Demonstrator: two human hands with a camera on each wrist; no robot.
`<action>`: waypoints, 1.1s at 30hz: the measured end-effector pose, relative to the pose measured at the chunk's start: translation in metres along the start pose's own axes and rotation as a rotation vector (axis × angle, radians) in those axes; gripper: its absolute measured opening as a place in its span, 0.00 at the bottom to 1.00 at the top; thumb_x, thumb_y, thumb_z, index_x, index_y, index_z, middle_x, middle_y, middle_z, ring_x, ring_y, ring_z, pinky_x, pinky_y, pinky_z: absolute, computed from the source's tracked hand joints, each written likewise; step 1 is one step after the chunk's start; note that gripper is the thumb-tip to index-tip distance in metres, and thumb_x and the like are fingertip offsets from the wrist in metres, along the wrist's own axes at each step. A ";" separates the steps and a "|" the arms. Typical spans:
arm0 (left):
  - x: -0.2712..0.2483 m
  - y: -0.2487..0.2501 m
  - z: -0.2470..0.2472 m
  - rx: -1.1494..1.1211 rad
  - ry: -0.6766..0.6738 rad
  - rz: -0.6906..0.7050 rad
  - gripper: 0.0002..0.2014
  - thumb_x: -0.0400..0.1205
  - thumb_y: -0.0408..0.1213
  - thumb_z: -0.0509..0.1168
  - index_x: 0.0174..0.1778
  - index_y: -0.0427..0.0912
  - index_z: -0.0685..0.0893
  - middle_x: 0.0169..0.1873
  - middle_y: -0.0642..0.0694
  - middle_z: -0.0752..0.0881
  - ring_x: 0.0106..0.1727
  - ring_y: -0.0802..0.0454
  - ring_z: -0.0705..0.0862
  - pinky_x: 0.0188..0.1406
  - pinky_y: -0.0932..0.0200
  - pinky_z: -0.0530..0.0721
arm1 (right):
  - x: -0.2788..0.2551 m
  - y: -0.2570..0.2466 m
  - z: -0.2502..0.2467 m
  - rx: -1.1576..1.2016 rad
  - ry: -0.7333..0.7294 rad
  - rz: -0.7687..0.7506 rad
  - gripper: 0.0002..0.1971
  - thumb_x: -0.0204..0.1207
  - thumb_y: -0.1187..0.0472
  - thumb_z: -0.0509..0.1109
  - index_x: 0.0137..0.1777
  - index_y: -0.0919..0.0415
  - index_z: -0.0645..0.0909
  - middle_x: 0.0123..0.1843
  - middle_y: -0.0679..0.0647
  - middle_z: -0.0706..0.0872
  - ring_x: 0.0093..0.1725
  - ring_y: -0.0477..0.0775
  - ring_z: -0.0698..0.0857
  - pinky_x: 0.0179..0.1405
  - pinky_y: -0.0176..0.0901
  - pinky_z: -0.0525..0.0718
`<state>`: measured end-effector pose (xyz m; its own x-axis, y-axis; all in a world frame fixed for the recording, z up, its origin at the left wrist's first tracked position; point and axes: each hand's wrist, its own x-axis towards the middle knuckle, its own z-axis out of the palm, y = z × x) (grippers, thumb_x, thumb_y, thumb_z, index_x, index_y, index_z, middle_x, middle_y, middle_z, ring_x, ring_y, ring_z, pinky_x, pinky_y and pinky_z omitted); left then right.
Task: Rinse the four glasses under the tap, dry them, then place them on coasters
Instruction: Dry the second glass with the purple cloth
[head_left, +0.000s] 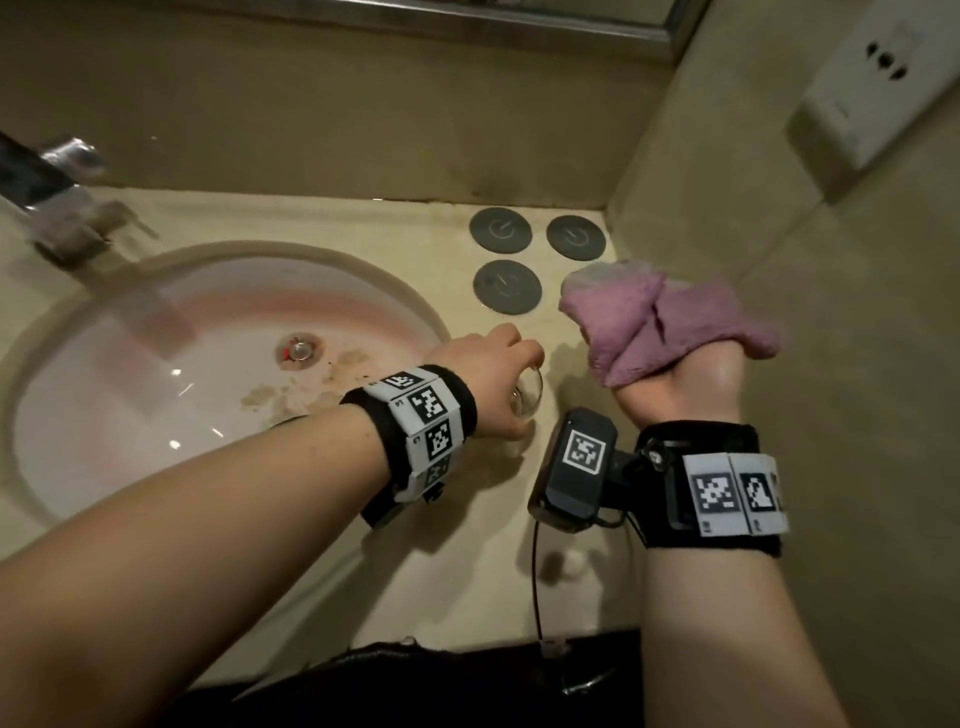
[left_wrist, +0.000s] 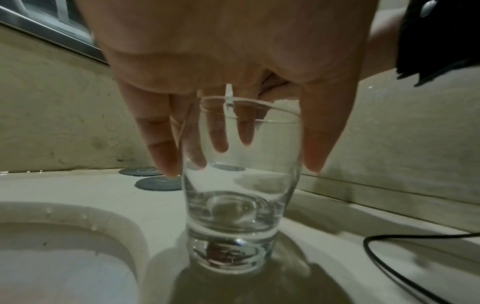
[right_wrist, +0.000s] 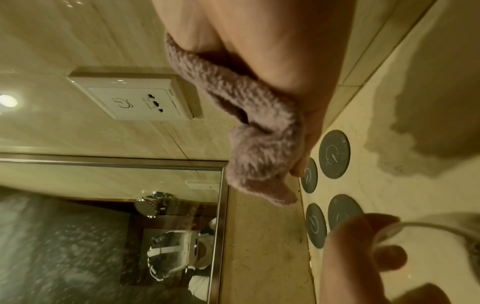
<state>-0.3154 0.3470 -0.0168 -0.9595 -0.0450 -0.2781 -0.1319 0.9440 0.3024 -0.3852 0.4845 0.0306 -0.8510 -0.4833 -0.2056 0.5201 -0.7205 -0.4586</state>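
A clear glass (head_left: 527, 397) (left_wrist: 239, 205) stands upright on the beige counter, just right of the sink. My left hand (head_left: 488, 364) (left_wrist: 241, 170) reaches down from above, its fingers and thumb curled round the rim. My right hand (head_left: 675, 384) is raised palm-up to the right and grips a bunched pink cloth (head_left: 649, 322) (right_wrist: 254, 127). Three grey round coasters (head_left: 507, 287) show behind the hands in the head view; the right wrist view shows several coasters (right_wrist: 334, 154), all bare. Other glasses are out of view.
The white sink basin (head_left: 363, 270) fills the left, with a chrome tap (head_left: 62, 208) behind it. A tiled wall with a socket plate (head_left: 857, 93) closes the right side. A black cable (head_left: 535, 582) hangs over the counter's front edge. Water wets the counter around the glass.
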 end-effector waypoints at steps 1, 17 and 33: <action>0.002 0.002 0.002 0.002 -0.004 0.000 0.29 0.71 0.56 0.70 0.66 0.53 0.70 0.62 0.48 0.74 0.55 0.44 0.81 0.53 0.47 0.82 | -0.002 -0.001 0.001 0.032 -0.049 0.044 0.38 0.26 0.62 0.88 0.34 0.44 0.68 0.33 0.45 0.75 0.39 0.43 0.69 0.42 0.41 0.79; -0.021 -0.014 0.000 -0.192 0.084 -0.036 0.42 0.72 0.59 0.70 0.80 0.50 0.60 0.77 0.44 0.62 0.77 0.45 0.64 0.75 0.47 0.67 | -0.036 0.016 0.020 -0.263 -0.014 -0.006 0.22 0.87 0.53 0.48 0.69 0.66 0.72 0.68 0.63 0.78 0.71 0.61 0.76 0.70 0.57 0.75; -0.239 -0.162 -0.021 -0.206 0.272 -0.298 0.25 0.78 0.53 0.66 0.70 0.50 0.74 0.71 0.44 0.71 0.73 0.42 0.67 0.71 0.50 0.68 | -0.142 0.197 0.109 -0.356 -0.227 0.087 0.09 0.79 0.52 0.59 0.43 0.57 0.71 0.46 0.57 0.70 0.53 0.57 0.71 0.67 0.50 0.66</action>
<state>-0.0699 0.1983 0.0198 -0.8989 -0.4155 -0.1391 -0.4329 0.7934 0.4280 -0.1543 0.3572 0.0640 -0.7466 -0.6605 -0.0801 0.4976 -0.4745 -0.7261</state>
